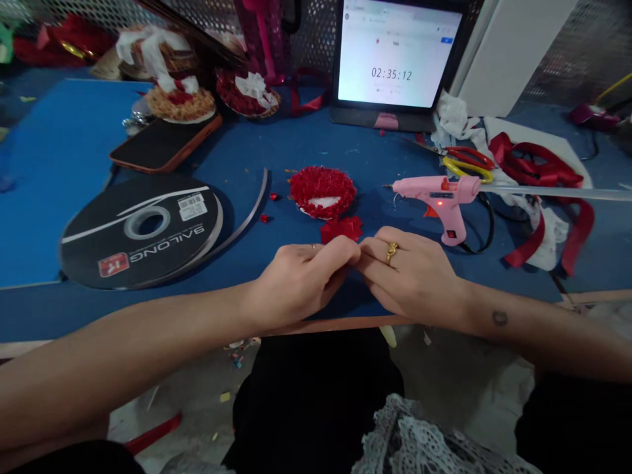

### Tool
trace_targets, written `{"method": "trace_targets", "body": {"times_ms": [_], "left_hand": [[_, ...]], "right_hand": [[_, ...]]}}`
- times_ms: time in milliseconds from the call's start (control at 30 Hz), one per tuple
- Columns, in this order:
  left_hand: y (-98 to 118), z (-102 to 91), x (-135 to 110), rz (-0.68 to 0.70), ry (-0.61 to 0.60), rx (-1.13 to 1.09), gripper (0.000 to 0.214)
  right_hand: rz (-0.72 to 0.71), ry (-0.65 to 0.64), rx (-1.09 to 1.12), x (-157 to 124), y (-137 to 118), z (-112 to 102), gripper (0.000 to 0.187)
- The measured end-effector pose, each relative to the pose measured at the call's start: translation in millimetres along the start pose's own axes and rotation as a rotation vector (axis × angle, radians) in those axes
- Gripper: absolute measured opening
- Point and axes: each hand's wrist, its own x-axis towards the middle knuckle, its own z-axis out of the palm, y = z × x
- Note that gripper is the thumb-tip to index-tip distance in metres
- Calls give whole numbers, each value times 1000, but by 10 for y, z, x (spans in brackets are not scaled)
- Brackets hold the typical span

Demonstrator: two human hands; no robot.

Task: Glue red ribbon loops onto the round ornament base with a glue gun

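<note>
My left hand (313, 280) and my right hand (409, 270) meet at the fingertips just above the table's front edge. Both have their fingers curled in a pinch. A crumpled piece of red ribbon (342, 229) shows right behind the fingertips and seems to be held between them; its lower part is hidden. Just beyond it lies a round, fringed red piece (323, 187) with a white patch. To the right, a pink glue gun (439, 197) rests on its side, a light glowing and a glue stick in its back.
A ribbon spool (99, 237) with a loose grey tail lies left, near a phone (168, 141) with a fringed ornament (182, 102) on it. Scissors (467, 161) and dark red ribbon (538, 164) lie right. A tablet (390, 59) showing a timer stands behind.
</note>
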Motion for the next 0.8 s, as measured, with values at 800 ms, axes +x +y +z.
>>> {"method": "trace_targets", "body": {"times_ms": [800], "left_hand": [[-154, -127, 106, -77, -64, 12, 9]], "right_hand": [[186, 277, 372, -4, 239, 282, 6]]}}
